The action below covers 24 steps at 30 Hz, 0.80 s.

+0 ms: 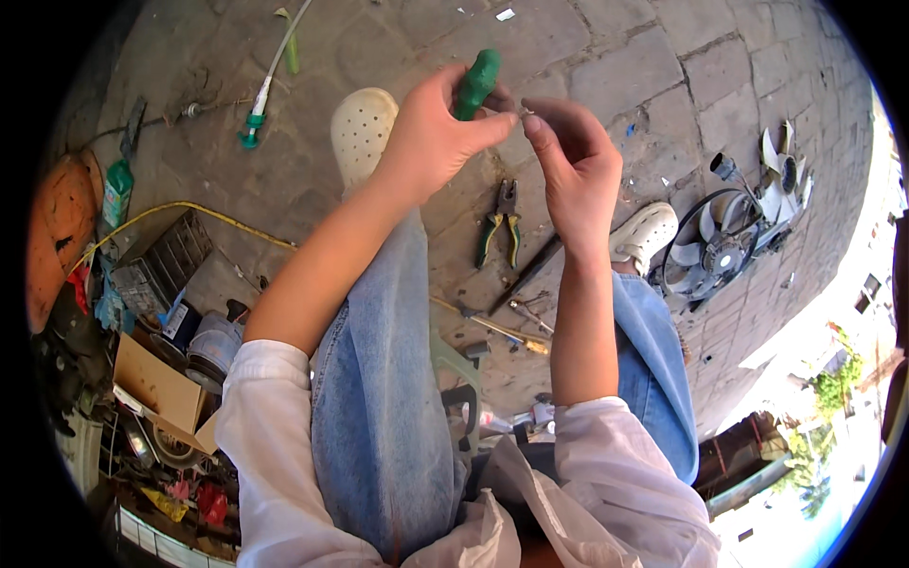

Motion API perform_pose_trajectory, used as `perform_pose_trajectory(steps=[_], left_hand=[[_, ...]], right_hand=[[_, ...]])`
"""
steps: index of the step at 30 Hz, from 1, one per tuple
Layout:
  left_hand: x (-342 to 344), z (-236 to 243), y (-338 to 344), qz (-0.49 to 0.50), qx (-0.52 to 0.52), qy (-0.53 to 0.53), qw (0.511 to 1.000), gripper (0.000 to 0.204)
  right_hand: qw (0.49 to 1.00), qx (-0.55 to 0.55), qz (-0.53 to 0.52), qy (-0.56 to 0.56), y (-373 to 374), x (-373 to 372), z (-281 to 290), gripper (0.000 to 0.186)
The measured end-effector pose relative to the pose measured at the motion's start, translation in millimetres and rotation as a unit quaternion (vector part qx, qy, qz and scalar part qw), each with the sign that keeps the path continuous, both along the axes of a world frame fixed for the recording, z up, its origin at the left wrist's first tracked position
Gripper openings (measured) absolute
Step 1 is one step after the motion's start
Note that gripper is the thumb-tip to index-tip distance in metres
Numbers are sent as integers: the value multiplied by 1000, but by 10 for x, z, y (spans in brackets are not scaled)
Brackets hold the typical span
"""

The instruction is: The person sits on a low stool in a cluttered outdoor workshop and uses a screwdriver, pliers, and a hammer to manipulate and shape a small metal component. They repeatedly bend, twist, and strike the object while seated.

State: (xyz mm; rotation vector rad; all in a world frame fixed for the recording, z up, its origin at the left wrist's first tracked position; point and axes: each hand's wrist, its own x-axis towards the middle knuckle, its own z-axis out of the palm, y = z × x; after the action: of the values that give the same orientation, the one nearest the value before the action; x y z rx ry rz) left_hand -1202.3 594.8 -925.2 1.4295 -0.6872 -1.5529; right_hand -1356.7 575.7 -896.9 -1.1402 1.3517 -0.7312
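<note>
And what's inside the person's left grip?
The left grip holds a lumpy, rounded green object, its thick upper end showing above the thumb. The fingers and thumb cover the lower part, so its full shape can't be seen.

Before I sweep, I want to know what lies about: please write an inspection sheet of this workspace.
Surface: grey paving, small scraps scattered on it.
Job's things: green handle, partly hidden by fingers; tiny piece, too small to identify.
Clutter: pliers between the shoes; fan at right; cardboard box at left.
Hands: left hand grips the green handle; right hand pinches the tiny piece.
Cables: yellow cord or hose at left.
Surroundings: green plants, lower right.
</note>
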Motion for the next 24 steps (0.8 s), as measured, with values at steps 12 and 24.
perform_pose_trajectory(steps=[12, 24], left_hand=[[295, 322, 364, 42, 182, 201, 962, 20], [307, 477, 338, 84, 185, 237, 950, 25]], right_hand=[[980, -187, 38, 51, 327, 253, -45, 17], [997, -71, -11, -32, 337, 266, 138, 17]])
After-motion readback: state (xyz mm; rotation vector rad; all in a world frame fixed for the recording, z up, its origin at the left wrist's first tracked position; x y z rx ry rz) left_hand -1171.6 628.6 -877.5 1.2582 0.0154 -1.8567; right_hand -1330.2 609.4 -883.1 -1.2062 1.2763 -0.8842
